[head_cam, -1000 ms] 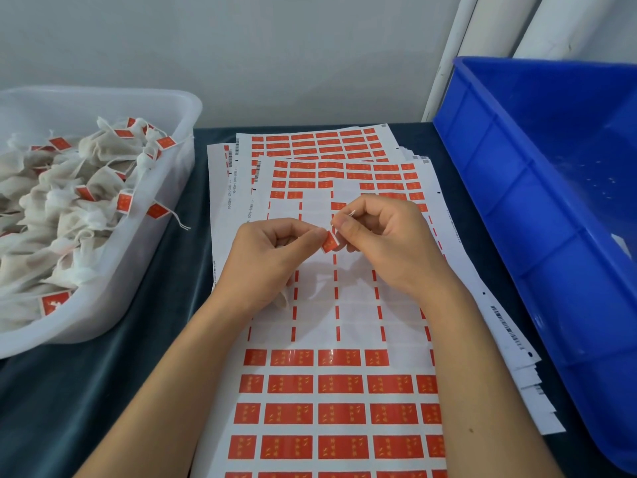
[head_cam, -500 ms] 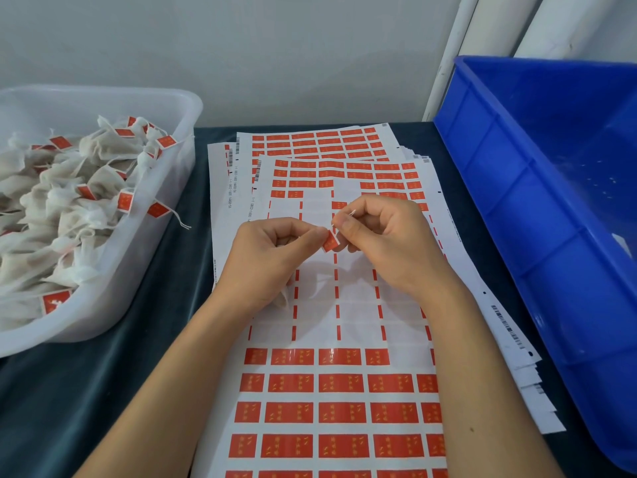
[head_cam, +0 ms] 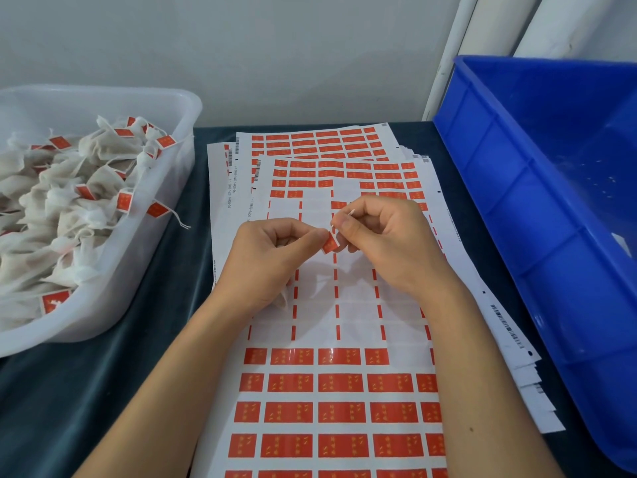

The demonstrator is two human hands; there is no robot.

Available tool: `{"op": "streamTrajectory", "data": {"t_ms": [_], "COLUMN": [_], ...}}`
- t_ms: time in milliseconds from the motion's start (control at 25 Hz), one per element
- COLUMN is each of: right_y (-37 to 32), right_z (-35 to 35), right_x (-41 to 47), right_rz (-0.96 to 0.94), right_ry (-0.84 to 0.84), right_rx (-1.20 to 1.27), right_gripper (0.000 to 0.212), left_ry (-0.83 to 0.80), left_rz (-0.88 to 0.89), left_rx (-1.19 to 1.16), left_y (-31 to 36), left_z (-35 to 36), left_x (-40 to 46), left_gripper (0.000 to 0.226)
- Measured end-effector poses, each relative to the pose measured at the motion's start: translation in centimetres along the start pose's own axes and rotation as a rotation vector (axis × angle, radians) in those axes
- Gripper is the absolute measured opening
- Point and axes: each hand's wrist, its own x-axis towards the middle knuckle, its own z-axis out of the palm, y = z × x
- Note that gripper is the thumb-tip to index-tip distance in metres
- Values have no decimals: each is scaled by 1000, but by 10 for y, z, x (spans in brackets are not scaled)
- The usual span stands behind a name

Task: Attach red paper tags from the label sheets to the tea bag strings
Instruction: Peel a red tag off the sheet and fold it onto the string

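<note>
Label sheets (head_cam: 344, 408): white paper backing, red printed labels with a glossy film that catches a glare near the sheet's middle; peeled cells show smooth, slightly shiny liner. Red tag (head_cam: 330, 243), just above the sheets: thin glossy paper. Cloth (head_cam: 86, 391) under the sheets: dark teal, matt, soft nap like velvet. Tub (head_cam: 138, 288), left of the sheets: translucent white plastic, smooth, dull. Tea bags (head_cam: 51, 219) in the tub: off-white fibrous mesh, matt, crumpled. Crate (head_cam: 517, 219), right of the sheets: blue moulded plastic, semi-gloss.
</note>
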Motion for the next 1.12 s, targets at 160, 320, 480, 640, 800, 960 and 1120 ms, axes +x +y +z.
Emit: {"op": "streamTrajectory", "data": {"t_ms": [160, 320, 480, 640, 800, 960, 1120], "right_y": [1, 1, 3, 3, 4, 1, 1], "right_z": [-1, 0, 0, 1, -2, 3, 3], "right_x": [0, -2, 0, -1, 0, 0, 0], "right_rz": [-6, -21, -11, 6, 37, 5, -5], "right_ry": [-61, -177, -138, -130, -119, -115, -86], "right_rx": [60, 51, 45, 6, 55, 48, 9], "right_gripper": [8, 19, 22, 29, 33, 14, 10], "left_ry": [19, 37, 45, 44, 48, 13, 11], "left_rz": [27, 48, 36, 27, 31, 79, 90], "left_rx": [-7, -26, -33, -34, -18, 26, 29], "left_y": [-2, -3, -4, -5, -7, -9, -11], "left_z": [0, 1, 2, 2, 2, 1, 2], "left_x": [2, 2, 2, 3, 4, 4, 5], "left_gripper": [18, 20, 19, 16, 16, 12, 12]}}
